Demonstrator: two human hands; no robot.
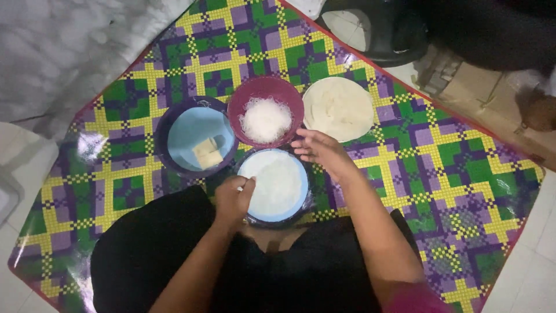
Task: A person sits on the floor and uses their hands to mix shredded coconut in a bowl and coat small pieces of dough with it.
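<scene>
Wrapper (277, 182) laid flat on blue plate (302, 204), lower centre.
Left hand (233, 200) pinching wrapper's edge; right hand (319, 148) open near noodle bowl (266, 112); filling next, likely.

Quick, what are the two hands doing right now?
Left hand: closed in a fist at the edge of the near bowl, pinching something small and white.
Right hand: open, fingers spread, holding nothing.

Dim, soft indoor light; glare shines on the mat (440, 174) near its left edge; the whole view is slightly blurred.
</scene>
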